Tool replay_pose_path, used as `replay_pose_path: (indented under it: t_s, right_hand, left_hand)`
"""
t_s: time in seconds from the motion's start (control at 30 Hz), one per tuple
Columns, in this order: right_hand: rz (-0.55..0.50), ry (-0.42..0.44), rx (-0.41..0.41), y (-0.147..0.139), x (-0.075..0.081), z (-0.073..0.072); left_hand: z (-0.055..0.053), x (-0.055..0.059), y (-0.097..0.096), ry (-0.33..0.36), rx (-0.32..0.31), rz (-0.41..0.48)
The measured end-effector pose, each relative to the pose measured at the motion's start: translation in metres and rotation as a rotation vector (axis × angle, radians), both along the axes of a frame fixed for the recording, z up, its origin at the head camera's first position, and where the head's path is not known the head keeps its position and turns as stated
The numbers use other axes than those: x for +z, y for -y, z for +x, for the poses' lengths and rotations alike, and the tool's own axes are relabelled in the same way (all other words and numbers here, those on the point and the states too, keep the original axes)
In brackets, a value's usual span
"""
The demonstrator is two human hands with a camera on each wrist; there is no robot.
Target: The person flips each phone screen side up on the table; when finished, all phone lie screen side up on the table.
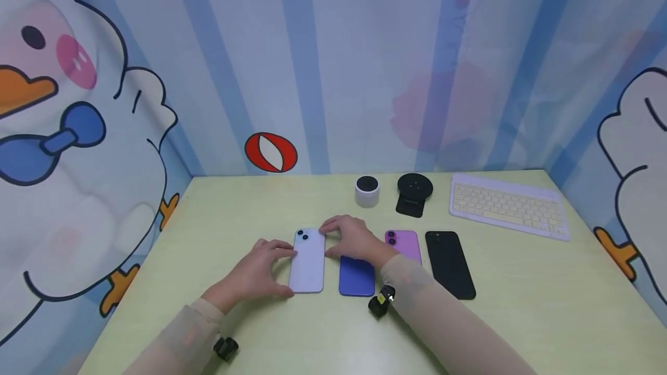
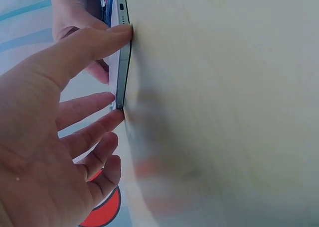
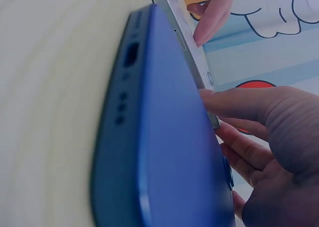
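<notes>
A pale lilac phone (image 1: 308, 265) lies back up on the table, its twin cameras at the far end. My left hand (image 1: 254, 274) holds its left side, thumb at the near corner and fingertips farther up the edge. At the far right corner, my right hand (image 1: 354, 239) grips the same phone, with the thumb against its side. In the left wrist view the phone's edge (image 2: 122, 62) runs between thumb and fingers. Partly under my right hand is a blue phone (image 1: 356, 278); its port end looms large in the right wrist view.
To the right lie a pink phone (image 1: 410, 242), partly covered by my right arm, and a black phone (image 1: 450, 265). Behind them stand a white cylinder with a black top (image 1: 367, 194), a black round-headed stand (image 1: 415, 187) and a white keyboard (image 1: 508, 204). A printed curtain backs the table.
</notes>
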State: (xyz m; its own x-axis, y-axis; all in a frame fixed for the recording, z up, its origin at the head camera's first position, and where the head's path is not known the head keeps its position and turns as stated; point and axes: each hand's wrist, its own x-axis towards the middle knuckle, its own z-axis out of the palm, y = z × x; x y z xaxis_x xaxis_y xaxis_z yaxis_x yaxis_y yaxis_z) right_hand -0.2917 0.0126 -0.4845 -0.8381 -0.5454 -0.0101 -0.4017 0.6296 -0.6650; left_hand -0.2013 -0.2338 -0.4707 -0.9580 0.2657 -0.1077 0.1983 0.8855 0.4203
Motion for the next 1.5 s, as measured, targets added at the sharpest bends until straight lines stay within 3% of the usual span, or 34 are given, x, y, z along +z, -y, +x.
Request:
replay_pose_path:
  t_s: [0.33,0.67,1.0,1.3,1.5]
  right_hand:
    - [-0.009,-0.011,-0.051,0.004,-0.001,0.003]
    - [-0.058,-0.052,-0.058,0.003,0.005,0.004]
    - [-0.106,-0.05,-0.069,-0.003,0.005,0.006]
    - [-0.168,-0.094,-0.051,-0.001,0.006,0.011]
    - [-0.235,-0.061,-0.049,0.0,0.007,0.015]
  left_hand:
    - [-0.002,-0.001,0.001,0.003,-0.029,-0.007]
    - [-0.004,0.006,0.0,-0.025,-0.093,-0.061]
    - [-0.005,0.0,0.001,-0.005,-0.137,0.1]
    - [-0.002,0.004,-0.002,0.057,-0.065,0.175]
    - [-0.001,0.007,-0.003,0.075,-0.047,0.209]
